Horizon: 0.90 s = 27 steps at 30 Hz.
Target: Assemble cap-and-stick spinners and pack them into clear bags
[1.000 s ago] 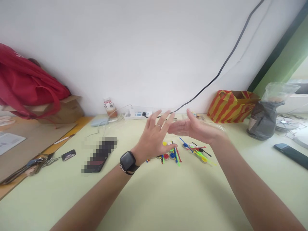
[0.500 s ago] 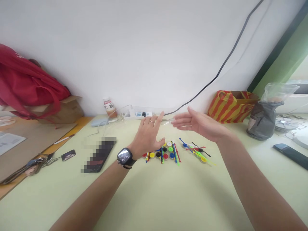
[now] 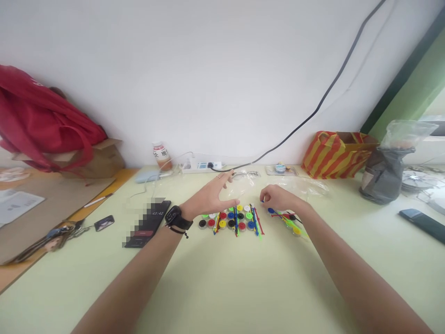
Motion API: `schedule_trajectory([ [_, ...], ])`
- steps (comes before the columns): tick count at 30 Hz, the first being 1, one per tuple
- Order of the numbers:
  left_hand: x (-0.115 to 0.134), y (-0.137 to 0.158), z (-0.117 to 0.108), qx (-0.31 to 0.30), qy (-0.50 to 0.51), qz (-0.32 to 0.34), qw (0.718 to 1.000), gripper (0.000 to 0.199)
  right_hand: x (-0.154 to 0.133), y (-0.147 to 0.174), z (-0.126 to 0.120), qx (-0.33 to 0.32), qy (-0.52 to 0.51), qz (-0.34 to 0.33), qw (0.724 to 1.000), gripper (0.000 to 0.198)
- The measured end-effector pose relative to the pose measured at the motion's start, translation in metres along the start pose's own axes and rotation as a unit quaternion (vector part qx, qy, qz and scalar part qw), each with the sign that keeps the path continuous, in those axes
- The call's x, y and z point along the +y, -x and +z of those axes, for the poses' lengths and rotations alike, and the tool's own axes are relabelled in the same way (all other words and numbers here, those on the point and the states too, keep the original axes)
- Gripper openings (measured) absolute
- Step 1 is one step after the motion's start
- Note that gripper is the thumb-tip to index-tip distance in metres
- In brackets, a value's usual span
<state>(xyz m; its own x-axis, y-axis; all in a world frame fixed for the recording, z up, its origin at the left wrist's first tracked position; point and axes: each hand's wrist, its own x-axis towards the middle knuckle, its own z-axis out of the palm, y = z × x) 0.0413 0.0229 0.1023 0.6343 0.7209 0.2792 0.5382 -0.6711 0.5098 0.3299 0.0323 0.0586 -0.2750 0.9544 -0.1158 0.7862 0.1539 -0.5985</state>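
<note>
My left hand hovers over the back of a colourful group, thumb and fingers spread, holding nothing. Beneath it stand rows of small round bases with coloured caps, such as a red one and a black one. Thin plastic arrows lie among them, including a red arrow and a blue arrow. My right hand pinches the tip of a blue arrow spinner at the far left of a second, looser pile. That pile also has a yellow spinner; my right forearm partly covers it.
Behind the hands lie clear plastic bags and a power strip. A phone is at left, keys farther left, another phone at right. A striped bag and a bottle stand along the wall.
My right hand has come down and left from above the table, closing on the blue arrow's tip. My left hand has shifted slightly left, uncovering more bases, and stays spread.
</note>
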Motion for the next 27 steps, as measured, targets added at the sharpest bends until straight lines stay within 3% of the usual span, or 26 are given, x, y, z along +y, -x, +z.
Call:
schedule_trajectory([
  [7,-0.005,0.001,-0.007,-0.047,0.032,0.001,0.998,0.088,0.003,0.017,-0.035,0.01,-0.072,0.018,0.997,0.013],
  [10,-0.007,0.001,-0.006,-0.058,0.035,0.001,0.998,0.085,0.008,0.027,-0.05,0.063,-0.138,0.028,0.988,0.02],
  [12,-0.009,0.001,-0.005,-0.064,0.038,0.001,0.997,0.085,0.012,0.03,-0.058,0.131,-0.216,0.017,0.968,0.026],
  [16,-0.008,0.001,-0.003,-0.078,0.057,-0.006,0.995,0.083,0.016,0.032,-0.074,0.28,-0.359,-0.049,0.889,0.034],
  [19,-0.006,0.0,-0.002,-0.084,0.081,-0.013,0.993,0.082,0.005,0.034,-0.079,0.311,-0.405,-0.087,0.856,0.036],
  [21,-0.004,0.0,-0.001,-0.088,0.095,-0.014,0.991,0.081,-0.009,0.036,-0.075,0.294,-0.403,-0.094,0.861,0.037],
  [27,0.007,-0.003,-0.002,-0.115,0.157,-0.006,0.981,0.071,-0.042,0.034,-0.051,0.227,-0.325,-0.095,0.913,0.04],
])
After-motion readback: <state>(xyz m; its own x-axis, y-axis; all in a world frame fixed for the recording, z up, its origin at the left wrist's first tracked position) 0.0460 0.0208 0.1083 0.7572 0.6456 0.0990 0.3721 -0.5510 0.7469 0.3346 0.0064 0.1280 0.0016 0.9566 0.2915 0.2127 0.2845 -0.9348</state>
